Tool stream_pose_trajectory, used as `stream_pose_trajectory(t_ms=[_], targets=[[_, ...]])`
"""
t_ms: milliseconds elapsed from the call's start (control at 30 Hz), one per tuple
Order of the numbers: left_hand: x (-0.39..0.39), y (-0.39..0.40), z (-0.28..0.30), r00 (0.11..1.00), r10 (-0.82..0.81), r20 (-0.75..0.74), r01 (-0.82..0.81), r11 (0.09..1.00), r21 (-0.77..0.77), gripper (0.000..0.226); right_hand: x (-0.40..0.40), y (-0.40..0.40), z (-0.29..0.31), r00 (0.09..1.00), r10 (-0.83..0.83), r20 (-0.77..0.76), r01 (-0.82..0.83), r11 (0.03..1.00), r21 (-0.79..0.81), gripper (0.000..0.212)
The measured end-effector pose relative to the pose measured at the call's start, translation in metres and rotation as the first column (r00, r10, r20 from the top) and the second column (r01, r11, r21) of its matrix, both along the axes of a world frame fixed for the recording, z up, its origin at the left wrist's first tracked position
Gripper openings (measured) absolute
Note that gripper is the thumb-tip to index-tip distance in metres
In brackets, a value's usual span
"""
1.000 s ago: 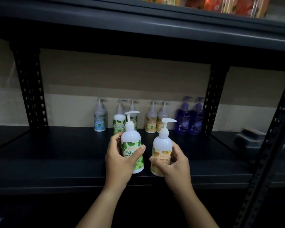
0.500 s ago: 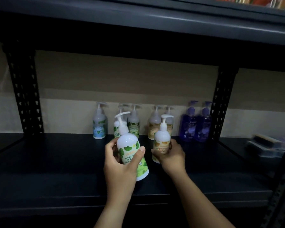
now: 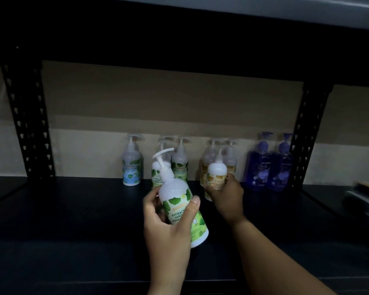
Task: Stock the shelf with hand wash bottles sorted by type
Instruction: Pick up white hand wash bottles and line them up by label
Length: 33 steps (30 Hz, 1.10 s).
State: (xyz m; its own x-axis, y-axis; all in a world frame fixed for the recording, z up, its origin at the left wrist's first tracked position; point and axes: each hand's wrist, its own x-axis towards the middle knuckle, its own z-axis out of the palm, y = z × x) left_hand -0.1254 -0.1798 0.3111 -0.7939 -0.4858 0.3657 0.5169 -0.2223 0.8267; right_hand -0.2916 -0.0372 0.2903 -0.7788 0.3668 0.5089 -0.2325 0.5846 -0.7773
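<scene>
Orange-label bottle (image 3: 216, 177) pushed back, right hand (image 3: 228, 195) near rear row, shelf (image 3: 73, 220) front open

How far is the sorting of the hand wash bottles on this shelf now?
Done: the back row is sorted, with one blue-label bottle, green pair, orange pair and purple pair. In hand: the right hand sets an orange bottle before its pair; the left hand holds a tilted green bottle. Left: standing that one by the green pair.
</scene>
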Motion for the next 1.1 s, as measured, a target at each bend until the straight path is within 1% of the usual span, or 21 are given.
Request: stream_pose_trajectory(t_ms=[167, 333, 533, 633, 700, 800, 900, 1100], targets=[[-0.001, 0.004, -0.001, 1.000, -0.010, 0.015, 0.010, 1.000, 0.000, 0.066, -0.009, -0.002, 0.001, 1.000, -0.003, -0.001, 0.003, 1.000, 0.024, 0.059], [-0.002, 0.004, -0.002, 1.000, -0.002, 0.029, 0.002, 1.000, 0.010, 0.062, -0.011, -0.003, 0.005, 1.000, 0.020, 0.002, -0.020, 1.000, 0.021, 0.057], [-0.002, 0.004, -0.001, 0.999, 0.006, 0.032, -0.006, 1.000, 0.012, 0.067, -0.006, -0.005, 0.003, 1.000, 0.022, 0.000, -0.022, 1.000, 0.015, 0.051], [-0.002, 0.004, -0.003, 0.999, 0.012, 0.034, -0.013, 1.000, 0.010, 0.063, -0.003, -0.005, 0.003, 0.999, 0.039, 0.016, -0.040, 0.999, 0.018, 0.055], [-0.003, 0.003, -0.004, 0.999, 0.015, 0.033, -0.015, 1.000, 0.008, 0.062, -0.002, -0.005, 0.002, 0.998, 0.052, 0.043, -0.054, 0.998, 0.035, 0.062], [-0.001, 0.004, -0.002, 1.000, 0.015, 0.027, -0.016, 1.000, 0.011, 0.064, -0.002, -0.006, 0.001, 0.999, 0.011, 0.048, -0.016, 0.996, 0.092, 0.068], [-0.001, 0.003, -0.003, 1.000, 0.015, 0.025, -0.015, 1.000, 0.014, 0.062, -0.003, -0.007, 0.001, 0.997, 0.009, 0.072, -0.015, 0.997, 0.082, 0.068], [0.000, 0.003, -0.003, 1.000, 0.006, 0.024, -0.006, 1.000, 0.004, 0.063, -0.003, -0.006, 0.000, 0.998, 0.019, 0.066, -0.023, 0.998, 0.066, 0.066]])
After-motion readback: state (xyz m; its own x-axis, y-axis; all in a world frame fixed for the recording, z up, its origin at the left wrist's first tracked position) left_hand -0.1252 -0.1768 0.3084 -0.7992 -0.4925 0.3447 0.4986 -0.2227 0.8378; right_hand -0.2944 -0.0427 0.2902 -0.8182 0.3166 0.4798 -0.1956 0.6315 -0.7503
